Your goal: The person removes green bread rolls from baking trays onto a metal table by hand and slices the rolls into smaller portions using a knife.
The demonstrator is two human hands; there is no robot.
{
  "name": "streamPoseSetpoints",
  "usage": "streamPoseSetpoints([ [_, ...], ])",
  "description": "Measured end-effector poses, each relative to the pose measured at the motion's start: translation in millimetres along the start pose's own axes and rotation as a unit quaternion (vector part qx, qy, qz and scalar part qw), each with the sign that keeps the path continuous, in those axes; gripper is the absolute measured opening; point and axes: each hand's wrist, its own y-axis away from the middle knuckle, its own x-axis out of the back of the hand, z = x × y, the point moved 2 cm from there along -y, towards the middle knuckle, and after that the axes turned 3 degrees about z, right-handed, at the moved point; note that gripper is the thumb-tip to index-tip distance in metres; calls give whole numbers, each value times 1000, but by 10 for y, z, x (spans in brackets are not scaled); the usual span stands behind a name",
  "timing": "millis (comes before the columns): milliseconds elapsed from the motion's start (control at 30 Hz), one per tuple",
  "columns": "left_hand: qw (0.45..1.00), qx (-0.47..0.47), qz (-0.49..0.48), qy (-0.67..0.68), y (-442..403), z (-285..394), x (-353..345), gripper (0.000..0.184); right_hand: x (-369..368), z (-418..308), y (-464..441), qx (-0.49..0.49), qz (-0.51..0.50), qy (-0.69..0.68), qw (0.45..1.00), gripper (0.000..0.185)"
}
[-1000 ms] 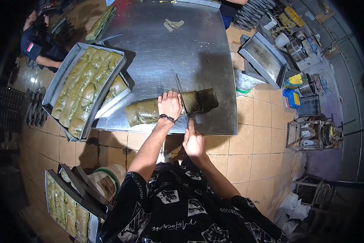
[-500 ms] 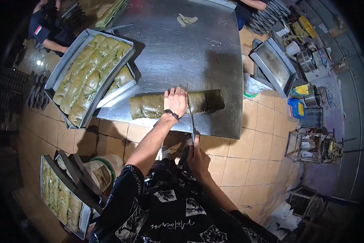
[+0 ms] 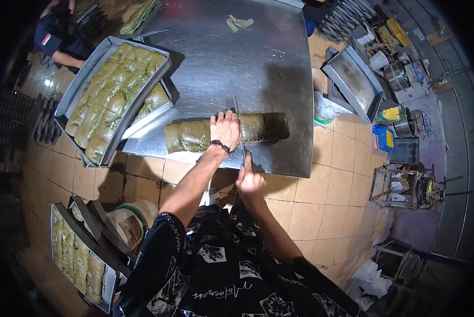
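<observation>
A long green-brown roll (image 3: 189, 136) lies across the front part of the metal table (image 3: 210, 63). My left hand (image 3: 225, 130) presses down on its middle, fingers close together on top. Just right of those fingers, a long thin knife (image 3: 236, 103) crosses the roll, its tip pointing away from me. My right hand (image 3: 251, 182) is closed round the knife's handle at the table's front edge, with the index finger stretched along it. The handle is mostly hidden in the hand. A darker section shows at the roll's right end.
At the left, a deep tray (image 3: 163, 61) of cut green pieces overlaps another tray. More filled trays (image 3: 84, 232) stand low at the left beside a bucket (image 3: 136, 214). Empty trays (image 3: 356, 79) lie right of the table. A co-worker (image 3: 63, 37) is at the upper left.
My right hand and the knife have moved forward since half a second ago, after being drawn back toward me before that. My left hand stays on the roll. The view has shifted slightly.
</observation>
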Motion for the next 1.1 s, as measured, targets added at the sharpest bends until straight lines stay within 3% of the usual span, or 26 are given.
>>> streamPoseSetpoints([
  [33, 999, 18, -49, 0, -23, -4, -8, 17, -89, 1, 73, -12, 2, -7, 1000, 52],
  [100, 999, 18, -43, -9, -39, -15, -14, 19, -40, 11, 167, -114, -104, -102, 983, 56],
  [133, 999, 20, -40, -11, -37, -6, -32, 20, 191, 18, 255, -199, -215, -186, 938, 58],
  [167, 997, 29, -71, -10, -51, -11, -42, 22, 331, 12, 434, -196, -245, -167, 935, 61],
  [267, 998, 24, -56, -17, -16, -3, -42, 22, 276, 11, 481, -191, -218, -183, 940, 61],
  [367, 998, 28, -53, -17, 23, -1, -67, 22, -151, 62, 372, -115, -73, -96, 986, 59],
  [467, 999, 18, -31, -31, -38, -51, -127, 21, 407, 30, 623, -190, -174, -182, 949, 59],
  [600, 999, 17, -22, -23, -19, -16, -68, 24, 656, 39, 924, -218, -272, -157, 924, 58],
  [700, 1000, 9, -8, -27, -14, -2, -49, 25, 334, 104, 709, -195, -207, -174, 943, 58],
  [833, 1000, 13, -20, -15, -36, -35, -61, 28, 791, 18, 1079, -219, -227, -131, 940, 54],
  [933, 999, 14, -25, 32, -39, -85, 98, 30, 1053, 64, 1331, -203, -199, -213, 935, 57],
  [1067, 999, 26, -24, -6, 67, -546, 460, 36, 1319, -89, 899, -178, -80, -254, 947, 48],
  [1100, 1000, 5, -25, -13, 127, -665, 488, 36, 1228, -150, 740, -184, -98, -246, 947, 46],
])
